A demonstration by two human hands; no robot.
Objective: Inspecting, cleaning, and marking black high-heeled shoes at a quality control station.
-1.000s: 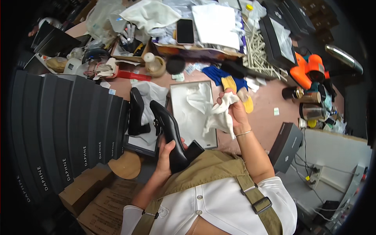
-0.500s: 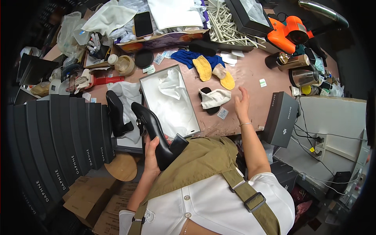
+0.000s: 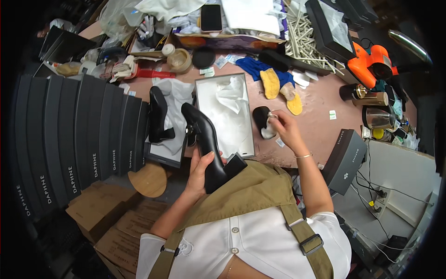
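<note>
My left hand point(image 3: 200, 168) grips a black heeled shoe point(image 3: 204, 132) with a buckle-like ornament, over the table's near edge. The fingers of my right hand point(image 3: 287, 129) are pinched on a white cloth point(image 3: 267, 132), which partly covers a black oval pad point(image 3: 260, 114) on the table. A second black shoe point(image 3: 158, 109) lies on white tissue paper point(image 3: 175, 100) in a grey box part point(image 3: 162, 157) at the left. Between the held shoe and the cloth lies a shallow box tray point(image 3: 250, 139) lined with white paper.
Stacked dark shoeboxes point(image 3: 83, 139) fill the left side. Yellow sponges point(image 3: 270, 83) and a blue cloth point(image 3: 251, 67) lie farther back. A grey shoebox point(image 3: 344, 160) stands at the right table edge, an orange heat tool point(image 3: 367, 65) behind it. Cardboard cartons point(image 3: 100, 209) sit below left.
My right hand has come down and left from open above the table and taken hold of the white cloth. The view has shifted; the left hand still holds the shoe.
</note>
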